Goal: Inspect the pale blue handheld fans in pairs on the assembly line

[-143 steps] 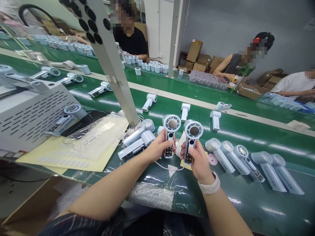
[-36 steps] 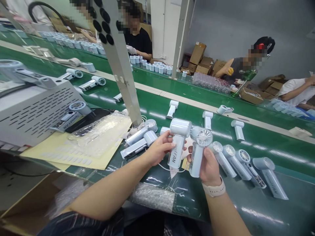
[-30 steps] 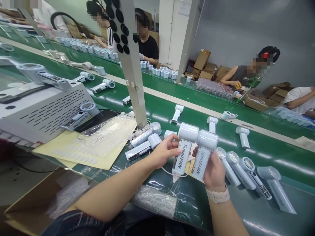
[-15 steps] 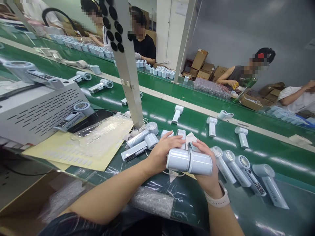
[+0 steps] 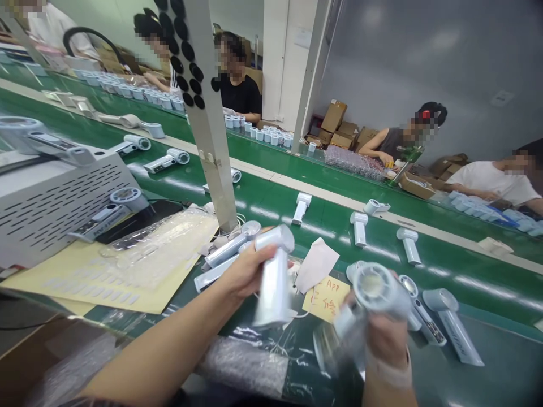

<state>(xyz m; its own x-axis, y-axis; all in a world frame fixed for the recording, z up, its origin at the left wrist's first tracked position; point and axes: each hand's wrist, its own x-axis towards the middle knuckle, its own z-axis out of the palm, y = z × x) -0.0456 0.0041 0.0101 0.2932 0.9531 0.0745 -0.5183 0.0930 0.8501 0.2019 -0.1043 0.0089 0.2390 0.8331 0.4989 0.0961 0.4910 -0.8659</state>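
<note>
My left hand (image 5: 246,272) is closed round a pale blue handheld fan (image 5: 274,288) near its head, with the handle hanging down and slightly blurred. My right hand (image 5: 387,338), smeared by motion, grips another handheld fan (image 5: 375,287) whose round ring-shaped end faces up toward me. Beside my left hand, a few more handheld fans (image 5: 227,250) lie on the green bench. Between the hands are a whitish cloth (image 5: 317,264) and a yellow note (image 5: 326,299) with red handwriting.
More fans (image 5: 453,328) lie at the right, and several fans (image 5: 360,229) lie on the green conveyor (image 5: 271,212). A metal post (image 5: 216,164) rises ahead. At left stand a vented white box (image 5: 63,198) and a yellow sheet (image 5: 148,299) with stickers. Co-workers (image 5: 240,90) sit across.
The two fans, earlier held head to head, are now apart. The left one has turned handle-down; the right one has moved right and lower. The camera view has shifted slightly.
</note>
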